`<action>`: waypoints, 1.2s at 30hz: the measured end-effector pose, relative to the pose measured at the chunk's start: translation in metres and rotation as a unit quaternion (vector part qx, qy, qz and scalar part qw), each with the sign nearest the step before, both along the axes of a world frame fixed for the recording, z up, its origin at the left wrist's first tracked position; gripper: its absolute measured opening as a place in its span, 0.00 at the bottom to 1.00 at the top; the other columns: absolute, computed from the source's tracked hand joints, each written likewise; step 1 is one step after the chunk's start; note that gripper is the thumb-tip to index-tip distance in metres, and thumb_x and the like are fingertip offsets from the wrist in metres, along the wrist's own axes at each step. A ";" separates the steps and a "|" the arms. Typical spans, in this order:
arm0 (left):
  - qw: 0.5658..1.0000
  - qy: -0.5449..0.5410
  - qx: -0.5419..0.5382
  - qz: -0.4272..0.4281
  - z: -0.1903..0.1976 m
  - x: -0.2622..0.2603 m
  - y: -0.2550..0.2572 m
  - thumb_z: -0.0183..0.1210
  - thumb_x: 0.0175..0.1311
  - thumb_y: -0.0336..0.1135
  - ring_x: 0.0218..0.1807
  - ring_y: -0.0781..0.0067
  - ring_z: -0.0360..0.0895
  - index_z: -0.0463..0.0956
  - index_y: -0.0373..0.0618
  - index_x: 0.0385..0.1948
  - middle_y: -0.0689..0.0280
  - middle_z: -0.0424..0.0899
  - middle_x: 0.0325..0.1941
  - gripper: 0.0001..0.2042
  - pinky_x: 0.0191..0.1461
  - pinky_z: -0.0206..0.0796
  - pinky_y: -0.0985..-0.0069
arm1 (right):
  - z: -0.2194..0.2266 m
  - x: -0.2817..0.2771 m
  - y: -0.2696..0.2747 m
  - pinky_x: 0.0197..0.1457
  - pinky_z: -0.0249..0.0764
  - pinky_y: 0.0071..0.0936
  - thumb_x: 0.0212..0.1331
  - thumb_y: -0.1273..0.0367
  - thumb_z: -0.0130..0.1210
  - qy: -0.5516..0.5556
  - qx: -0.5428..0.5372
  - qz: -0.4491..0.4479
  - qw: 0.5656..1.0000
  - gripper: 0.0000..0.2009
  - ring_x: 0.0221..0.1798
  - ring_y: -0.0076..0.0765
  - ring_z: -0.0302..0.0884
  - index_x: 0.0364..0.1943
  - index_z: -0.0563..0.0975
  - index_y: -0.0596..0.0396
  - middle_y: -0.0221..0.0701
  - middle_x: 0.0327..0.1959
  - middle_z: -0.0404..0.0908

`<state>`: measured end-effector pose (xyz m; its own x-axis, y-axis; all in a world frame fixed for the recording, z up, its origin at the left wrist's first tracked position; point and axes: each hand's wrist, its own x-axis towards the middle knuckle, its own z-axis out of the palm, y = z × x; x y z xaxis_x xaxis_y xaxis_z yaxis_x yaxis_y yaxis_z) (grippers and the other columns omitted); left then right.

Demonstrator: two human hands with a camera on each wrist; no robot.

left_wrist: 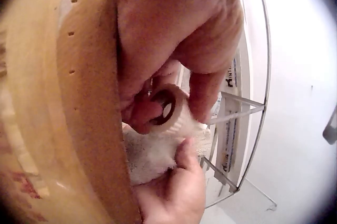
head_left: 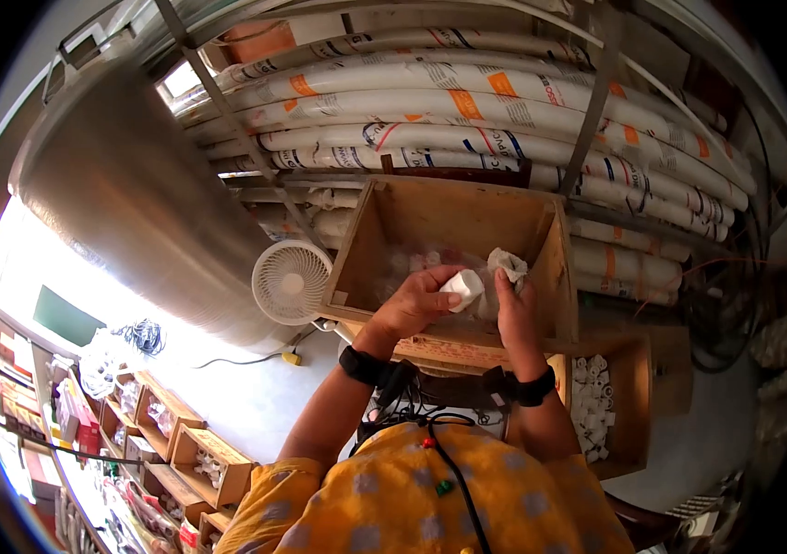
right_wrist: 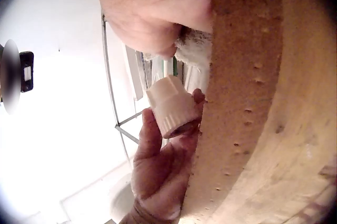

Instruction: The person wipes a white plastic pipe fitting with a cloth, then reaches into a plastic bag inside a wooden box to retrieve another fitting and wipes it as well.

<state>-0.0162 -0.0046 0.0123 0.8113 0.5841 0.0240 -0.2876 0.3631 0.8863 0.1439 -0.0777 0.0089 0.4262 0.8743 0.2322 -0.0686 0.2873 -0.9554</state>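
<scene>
Over the wooden box (head_left: 458,198), my left hand (head_left: 412,303) grips a white plastic pipe fitting (head_left: 463,289) with fingers and thumb. The left wrist view shows the round hollow mouth of the fitting (left_wrist: 181,116), with a fingertip at its opening. Ribs run around one end of the fitting (right_wrist: 174,109) in the right wrist view, and its other end is faceted. My right hand (head_left: 517,319) holds a crumpled whitish cloth (head_left: 508,264), thumb pressed on it, just right of the fitting. The box wall hides part of both hands in the wrist views.
More pale pieces in clear plastic (head_left: 426,261) lie inside the box. A second wooden box of small white fittings (head_left: 594,397) stands at the lower right. A white fan (head_left: 292,282) is beside the box at left. Long wrapped pipes (head_left: 430,106) fill the rack behind.
</scene>
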 end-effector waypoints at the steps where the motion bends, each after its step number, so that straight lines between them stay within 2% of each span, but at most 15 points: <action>1: 1.000 0.013 -0.010 -0.007 -0.004 -0.001 0.003 0.60 0.56 0.29 0.46 0.79 0.72 0.67 0.37 0.55 0.68 0.77 0.46 0.24 0.51 0.64 0.81 | -0.001 0.001 -0.001 0.49 0.66 0.24 0.64 0.63 0.48 -0.006 -0.008 0.011 1.000 0.14 0.43 0.24 0.69 0.44 0.72 0.61 0.30 0.40 0.76; 5: 0.998 0.029 0.052 0.004 -0.005 0.002 0.002 0.60 0.56 0.29 0.47 0.79 0.72 0.68 0.35 0.55 0.68 0.77 0.47 0.23 0.51 0.64 0.81 | -0.001 -0.001 -0.003 0.50 0.65 0.24 0.64 0.64 0.48 -0.056 0.027 0.027 0.998 0.14 0.44 0.25 0.70 0.45 0.72 0.61 0.30 0.41 0.76; 7: 0.995 0.042 0.081 0.025 -0.005 0.003 0.001 0.60 0.55 0.28 0.48 0.78 0.72 0.67 0.34 0.55 0.66 0.77 0.48 0.23 0.53 0.63 0.80 | -0.001 -0.002 -0.003 0.50 0.65 0.24 0.64 0.63 0.48 -0.040 0.028 0.027 0.998 0.15 0.45 0.26 0.70 0.46 0.71 0.61 0.30 0.42 0.76; 10: 0.996 0.076 0.039 -0.020 0.007 0.001 -0.003 0.60 0.56 0.30 0.48 0.78 0.73 0.68 0.34 0.54 0.67 0.77 0.47 0.23 0.52 0.63 0.80 | -0.005 0.000 -0.003 0.51 0.65 0.25 0.65 0.63 0.48 -0.041 0.020 0.040 0.998 0.16 0.45 0.26 0.69 0.47 0.70 0.62 0.31 0.43 0.75; 13: 0.993 0.094 0.063 -0.028 -0.004 0.002 0.002 0.60 0.56 0.31 0.46 0.79 0.73 0.71 0.36 0.51 0.68 0.78 0.45 0.20 0.49 0.65 0.80 | -0.007 0.002 -0.001 0.51 0.66 0.25 0.64 0.62 0.49 -0.040 0.008 0.042 0.998 0.16 0.45 0.26 0.70 0.47 0.70 0.62 0.30 0.43 0.75; 16: 0.994 0.081 0.079 -0.008 -0.001 0.000 0.001 0.59 0.56 0.32 0.45 0.79 0.73 0.71 0.36 0.50 0.68 0.78 0.44 0.19 0.49 0.65 0.81 | -0.009 0.002 0.003 0.50 0.66 0.25 0.63 0.63 0.52 0.028 0.004 0.041 0.999 0.16 0.44 0.26 0.70 0.46 0.70 0.62 0.30 0.42 0.75; 17: 0.997 0.054 0.052 -0.013 -0.002 -0.001 0.002 0.59 0.57 0.33 0.45 0.79 0.73 0.71 0.36 0.50 0.68 0.78 0.44 0.19 0.49 0.64 0.81 | -0.009 0.002 0.005 0.50 0.67 0.25 0.62 0.63 0.53 0.060 0.005 0.043 0.997 0.16 0.44 0.26 0.70 0.46 0.70 0.62 0.30 0.42 0.75; 19: 1.000 -0.001 -0.004 -0.022 -0.005 -0.003 0.005 0.59 0.57 0.33 0.44 0.79 0.73 0.72 0.37 0.50 0.68 0.78 0.43 0.19 0.49 0.64 0.81 | -0.009 0.003 0.007 0.49 0.67 0.24 0.61 0.64 0.54 -0.006 0.000 0.019 1.000 0.15 0.44 0.26 0.71 0.46 0.70 0.61 0.30 0.42 0.75; 23: 0.999 -0.048 -0.007 0.021 0.002 -0.001 0.000 0.60 0.55 0.36 0.44 0.79 0.72 0.72 0.37 0.50 0.67 0.78 0.43 0.21 0.49 0.62 0.81 | -0.009 0.004 0.009 0.49 0.67 0.23 0.61 0.65 0.54 -0.048 -0.018 0.032 0.998 0.16 0.45 0.25 0.71 0.47 0.70 0.60 0.30 0.42 0.76; 25: 0.998 -0.033 0.014 0.054 0.003 -0.001 -0.001 0.61 0.54 0.37 0.46 0.77 0.72 0.71 0.34 0.49 0.66 0.77 0.44 0.22 0.53 0.60 0.79 | -0.009 0.003 0.009 0.49 0.67 0.23 0.61 0.65 0.55 -0.013 -0.026 0.043 0.999 0.16 0.45 0.25 0.71 0.48 0.69 0.60 0.31 0.43 0.76; 29: 0.991 0.031 0.097 0.091 0.021 -0.007 -0.002 0.61 0.54 0.37 0.44 0.79 0.71 0.72 0.34 0.48 0.68 0.78 0.42 0.21 0.50 0.61 0.80 | -0.002 -0.001 0.007 0.50 0.67 0.24 0.61 0.63 0.54 0.063 -0.098 0.057 0.992 0.17 0.46 0.25 0.71 0.48 0.69 0.61 0.31 0.43 0.76; 32: 0.988 0.025 0.107 0.104 0.026 -0.010 0.003 0.60 0.55 0.36 0.40 0.81 0.72 0.72 0.35 0.49 0.69 0.78 0.39 0.21 0.45 0.63 0.82 | -0.009 -0.001 0.009 0.45 0.69 0.22 0.61 0.61 0.54 0.016 -0.067 0.048 0.997 0.19 0.45 0.24 0.71 0.48 0.69 0.61 0.31 0.43 0.75; 34: 0.988 0.011 0.095 0.121 0.027 -0.008 0.005 0.59 0.56 0.35 0.40 0.80 0.73 0.72 0.35 0.49 0.68 0.78 0.39 0.20 0.45 0.64 0.82 | -0.020 0.001 0.013 0.37 0.69 0.20 0.61 0.60 0.54 -0.015 -0.055 0.041 0.998 0.18 0.38 0.22 0.71 0.45 0.70 0.61 0.30 0.38 0.76; 36: 0.986 -0.065 0.038 0.150 0.032 -0.003 0.001 0.59 0.57 0.34 0.39 0.79 0.74 0.71 0.34 0.49 0.67 0.78 0.40 0.19 0.44 0.65 0.81 | -0.022 0.005 0.013 0.30 0.67 0.19 0.61 0.59 0.54 -0.017 -0.079 0.060 0.995 0.17 0.30 0.20 0.70 0.43 0.71 0.60 0.28 0.31 0.75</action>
<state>-0.0188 -0.0031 0.0447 0.5895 0.7897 0.1698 -0.4850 0.1779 0.8562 0.1484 -0.0645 -0.0133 0.3101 0.9454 0.1007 -0.0606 0.1254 -0.9903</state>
